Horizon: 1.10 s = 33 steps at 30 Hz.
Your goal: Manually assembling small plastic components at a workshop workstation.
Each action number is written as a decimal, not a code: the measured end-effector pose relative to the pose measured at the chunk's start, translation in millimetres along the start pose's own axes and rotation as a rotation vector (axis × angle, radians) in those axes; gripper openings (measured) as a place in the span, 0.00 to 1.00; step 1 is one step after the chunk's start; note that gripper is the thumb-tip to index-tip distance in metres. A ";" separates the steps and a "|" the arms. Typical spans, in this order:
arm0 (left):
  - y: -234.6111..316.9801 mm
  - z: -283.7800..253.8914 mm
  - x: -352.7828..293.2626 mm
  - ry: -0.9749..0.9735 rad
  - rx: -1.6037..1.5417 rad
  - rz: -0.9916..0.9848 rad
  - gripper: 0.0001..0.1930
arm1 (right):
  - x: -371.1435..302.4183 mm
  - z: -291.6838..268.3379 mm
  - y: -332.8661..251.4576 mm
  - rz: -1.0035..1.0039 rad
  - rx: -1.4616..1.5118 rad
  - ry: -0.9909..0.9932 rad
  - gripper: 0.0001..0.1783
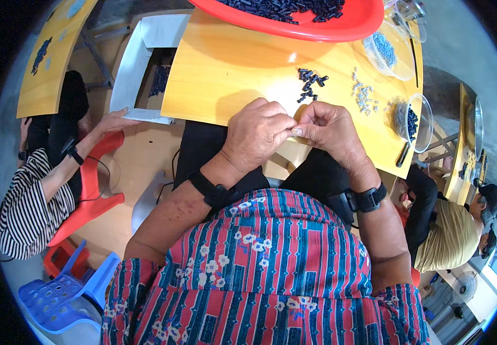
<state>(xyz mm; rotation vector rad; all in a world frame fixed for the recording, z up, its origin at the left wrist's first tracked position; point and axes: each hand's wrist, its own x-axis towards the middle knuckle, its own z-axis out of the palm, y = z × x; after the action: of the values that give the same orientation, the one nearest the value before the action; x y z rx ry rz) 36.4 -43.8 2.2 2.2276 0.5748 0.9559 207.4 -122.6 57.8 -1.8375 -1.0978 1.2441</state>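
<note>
My left hand and my right hand meet at the table's near edge. Their thumbs and fingers are pinched together, and whatever is between the fingertips is too small and covered to make out. Just beyond them lies a loose cluster of short black tubular pieces. Small clear pieces are scattered to the right of that cluster, on the yellow table.
A red basin heaped with black pieces stands at the far edge. To the right are a clear tub of blue pieces, another clear tub with black pieces, and a black pen-like stick. A white box and co-workers flank the table.
</note>
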 end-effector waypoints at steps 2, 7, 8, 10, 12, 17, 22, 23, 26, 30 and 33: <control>-0.5 0.0 -2.0 0.000 0.004 0.014 0.05 | -0.2 -0.8 0.2 0.025 -0.021 -0.044 0.10; -1.7 1.4 -1.3 0.024 0.032 0.056 0.06 | 0.0 -1.3 -6.8 0.055 -0.030 -0.074 0.12; -2.5 0.8 -1.3 0.022 0.034 0.057 0.06 | 1.2 -0.4 -5.1 0.053 -0.028 -0.074 0.12; -2.3 -0.1 -2.3 0.010 0.011 0.051 0.06 | 1.8 0.8 -0.7 0.010 -0.110 -0.067 0.12; -2.5 -1.3 -3.0 -0.003 0.006 0.056 0.06 | -0.2 1.9 -1.2 0.009 -0.121 -0.069 0.12; 2.3 -4.6 -4.8 -0.021 -0.051 0.014 0.05 | -1.9 1.1 -2.0 -0.013 -0.193 -0.104 0.14; 0.8 -2.3 -4.6 -0.011 -0.059 0.026 0.05 | 1.2 -1.0 -7.5 -0.024 -0.263 -0.081 0.16; 0.1 -1.7 -4.5 -0.008 -0.061 0.027 0.05 | 2.2 -1.3 -8.0 -0.025 -0.266 -0.080 0.16; -2.8 2.2 -3.9 -0.002 -0.051 0.033 0.05 | 4.6 -3.3 -10.4 -0.038 -0.316 -0.082 0.17; -6.0 6.6 -4.8 -0.010 -0.022 0.044 0.07 | 6.2 -4.9 -12.0 0.013 -0.303 -0.170 0.15; -5.6 8.8 -6.0 -0.030 -0.027 0.041 0.06 | 5.1 -6.1 -13.2 -0.036 -0.383 -0.180 0.16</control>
<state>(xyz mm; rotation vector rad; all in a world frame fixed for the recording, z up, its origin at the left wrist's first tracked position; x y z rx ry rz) 38.4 -46.8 -9.2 2.2333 0.5018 0.9434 210.5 -112.6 69.2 -1.9970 -1.5497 1.2625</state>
